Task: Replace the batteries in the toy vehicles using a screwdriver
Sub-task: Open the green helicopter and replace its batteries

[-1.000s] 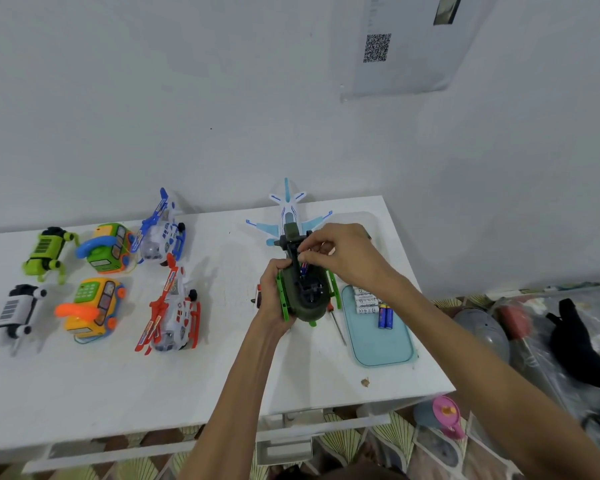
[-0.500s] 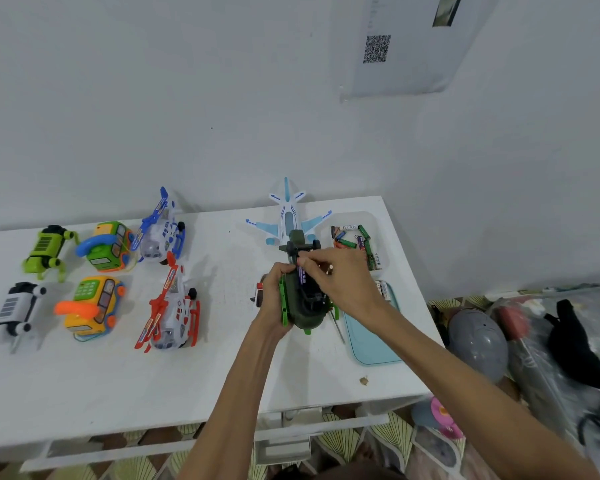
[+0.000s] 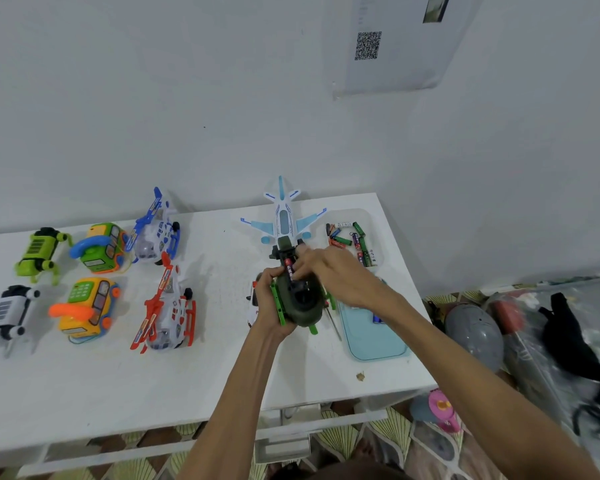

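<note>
The dark green plastic toy helicopter [image 3: 300,303] is at the R side of the white table [image 3: 118,375], right in front of the person. It is flipped belly up so the batt. hole faces up & is easy to reach. Can't tell if it rests on the table or is held a bit above.

The L hand [image 3: 269,308] wraps its fingers round the toy's side, prob. to stop it from wobbling. A small red & black stick-shaped battery [image 3: 289,268] pokes up at a slant near the tail end. The R hand [image 3: 333,277] pinches it w/ curled fingertips. It could be going in or coming out; can't tell which. The toy looks hard, smooth & round like an egg, w/ bright green skids.

A thin metal screwdriver [image 3: 336,325] lies flat just beside the toy, its handle hidden. I guess it's kept close for the lid screw. Next to it is a light blue flat plastic tray [image 3: 378,348] w/ round corners. It holds a shiny blue battery [image 3: 376,318], partly hidden by the R arm. Farther back, a clear shallow tray [image 3: 369,216] holds a messy pile of green, red & black batts., maybe old ones kept apart from new.

A white & blue plastic plane [image 3: 284,220] sits just behind the helicopter. A little white toy car [image 3: 253,303] peeks out by the L hand.

Well apart to the L, more toys stand in neat rows, likely waiting their turn:
- a red & white toy chopper [image 3: 167,306]
- a blue & white toy chopper [image 3: 155,230]
- a chunky yellow & orange toy bus [image 3: 87,308]
- a lime green robot dog [image 3: 40,251]
</note>
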Available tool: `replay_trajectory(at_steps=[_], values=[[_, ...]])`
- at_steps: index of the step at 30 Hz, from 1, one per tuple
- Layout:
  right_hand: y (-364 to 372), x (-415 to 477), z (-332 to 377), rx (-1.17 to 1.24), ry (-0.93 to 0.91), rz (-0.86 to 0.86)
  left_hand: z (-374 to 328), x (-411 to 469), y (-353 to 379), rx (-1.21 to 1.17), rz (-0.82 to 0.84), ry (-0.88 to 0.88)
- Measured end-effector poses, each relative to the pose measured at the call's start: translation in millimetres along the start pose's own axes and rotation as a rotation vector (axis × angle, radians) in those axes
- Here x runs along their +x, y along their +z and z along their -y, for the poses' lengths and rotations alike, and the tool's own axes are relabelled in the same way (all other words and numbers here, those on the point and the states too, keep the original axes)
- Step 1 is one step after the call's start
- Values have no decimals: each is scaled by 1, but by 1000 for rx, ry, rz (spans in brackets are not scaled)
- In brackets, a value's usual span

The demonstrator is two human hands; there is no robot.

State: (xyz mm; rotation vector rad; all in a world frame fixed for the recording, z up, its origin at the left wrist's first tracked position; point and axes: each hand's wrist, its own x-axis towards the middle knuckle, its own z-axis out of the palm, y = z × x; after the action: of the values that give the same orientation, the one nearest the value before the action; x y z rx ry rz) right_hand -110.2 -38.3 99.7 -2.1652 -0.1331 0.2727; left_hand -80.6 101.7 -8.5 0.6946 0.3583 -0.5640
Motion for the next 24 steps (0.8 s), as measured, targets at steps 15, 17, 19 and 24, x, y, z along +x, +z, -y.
replay_trajectory(at_steps=[15,17,19,24], values=[[-11,122,-140,-204,318,-324,-17,-7,-4,10,39,-63],[-5,130,-142,-193,304,-273,-17,-9,-3,11,42,-65],[-2,139,-148,-220,284,-210,-19,-11,-3,22,41,-69],[-7,147,-159,-217,264,-164,-18,-10,-3,27,24,-73]])
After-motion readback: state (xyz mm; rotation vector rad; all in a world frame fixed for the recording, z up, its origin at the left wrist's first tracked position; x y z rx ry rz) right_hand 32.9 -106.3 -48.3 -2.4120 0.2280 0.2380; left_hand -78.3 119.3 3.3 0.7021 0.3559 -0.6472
